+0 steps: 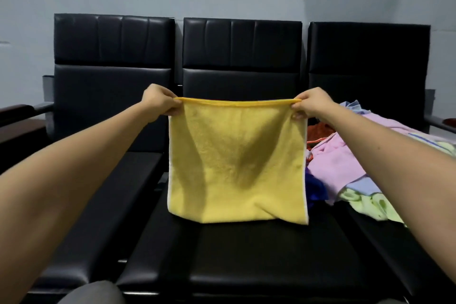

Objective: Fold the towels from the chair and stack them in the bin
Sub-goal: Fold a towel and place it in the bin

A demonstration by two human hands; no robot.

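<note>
Yellow towel (237,160) hanging mid-frame, top corners pinched by left hand (160,100) and right hand (311,103); towel heap (357,155) at right edge.

Three chairs (113,57) (241,57) (367,61), one yellow towel (237,163), one towel heap (345,163), two hands (160,100) (312,102)

The yellow towel (237,160) is concealing part of the fingers of the left hand (160,100) and right hand (313,103) at its top corners, and is covering part of the middle chair (241,47) behind it. To the right of the yellow towel, the pile of towels (345,163) is running off the frame edge, and the right forearm (394,168) is masking part of it. A blue cloth (317,189) just beside the towel's side edge is only partly showing.
</note>
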